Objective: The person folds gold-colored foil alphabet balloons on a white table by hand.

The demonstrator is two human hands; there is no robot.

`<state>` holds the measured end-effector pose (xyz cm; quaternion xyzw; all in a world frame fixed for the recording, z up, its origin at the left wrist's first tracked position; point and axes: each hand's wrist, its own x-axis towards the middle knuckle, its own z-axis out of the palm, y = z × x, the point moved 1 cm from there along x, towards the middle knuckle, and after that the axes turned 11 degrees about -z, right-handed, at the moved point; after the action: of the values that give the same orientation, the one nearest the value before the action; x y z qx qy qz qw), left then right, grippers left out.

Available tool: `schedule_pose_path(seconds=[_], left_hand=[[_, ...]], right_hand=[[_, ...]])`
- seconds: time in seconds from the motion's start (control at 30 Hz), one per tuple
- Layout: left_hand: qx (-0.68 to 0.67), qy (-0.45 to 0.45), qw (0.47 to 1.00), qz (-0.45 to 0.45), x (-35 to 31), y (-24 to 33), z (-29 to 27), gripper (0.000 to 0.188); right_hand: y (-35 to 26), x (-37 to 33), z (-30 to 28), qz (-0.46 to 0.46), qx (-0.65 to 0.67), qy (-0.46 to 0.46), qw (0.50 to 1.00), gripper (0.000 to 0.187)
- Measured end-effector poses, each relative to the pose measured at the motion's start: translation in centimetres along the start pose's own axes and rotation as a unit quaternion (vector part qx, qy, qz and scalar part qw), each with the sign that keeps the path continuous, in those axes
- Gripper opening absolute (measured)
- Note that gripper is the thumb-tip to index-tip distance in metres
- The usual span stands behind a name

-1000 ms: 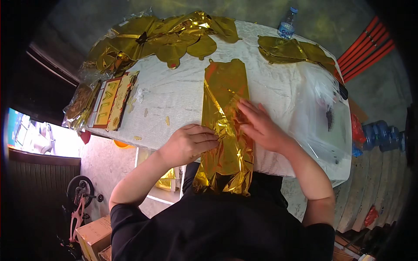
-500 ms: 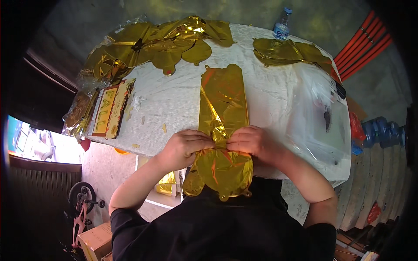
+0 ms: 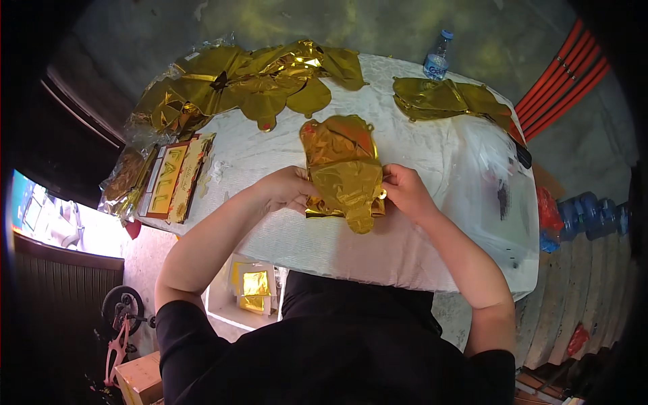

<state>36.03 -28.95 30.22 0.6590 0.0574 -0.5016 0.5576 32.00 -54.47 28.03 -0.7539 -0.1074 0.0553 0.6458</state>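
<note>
Far to the left of my grip and lower down, a pink bicycle with black wheels stands near a brown cardboard box. Closer, at the left end of the white cloth-covered table, lie crinkled clear plastic bags with golden-brown contents, and just beside them flat red, gold and cream printed cards. Beyond my grip and to the left spreads a loose heap of shiny gold foil shapes with rounded lobes; below my left forearm, a white open box holds flat gold foil packets. My left hand is closed at the fingertips on the left edge of a folded, layered piece of gold foil with small rounded tabs, which lies between my two hands, its narrow tab pointing toward me. My right hand pinches its right edge, thumb and fingers together. Beyond my grip to the right stands a clear bottle with a blue cap, next to a flat stack of gold foil pieces. Nearer my right hand lies a pile of clear plastic sleeves; farther right are slanting red pipes and blue plastic jugs.
</note>
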Motion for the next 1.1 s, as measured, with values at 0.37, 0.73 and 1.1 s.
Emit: schedule_pose_path(seconds=[0.37, 0.73, 1.1], left_hand=[[0.018, 0.109, 0.991, 0.08, -1.1, 0.0, 0.3, 0.027], [0.54, 0.285, 0.622, 0.491, -3.8, -3.4, 4.9, 0.029], [0.525, 0.259, 0.662, 0.469, -3.4, -3.9, 4.7, 0.027]], right_hand=[[0.4, 2.1, -0.2, 0.08, -0.138, -0.033, 0.987, 0.036], [-0.4, 2.0, -0.1, 0.102, -0.085, -0.032, 0.991, 0.04], [-3.4, 4.5, 0.4, -0.081, -0.452, -0.022, 0.888, 0.034]])
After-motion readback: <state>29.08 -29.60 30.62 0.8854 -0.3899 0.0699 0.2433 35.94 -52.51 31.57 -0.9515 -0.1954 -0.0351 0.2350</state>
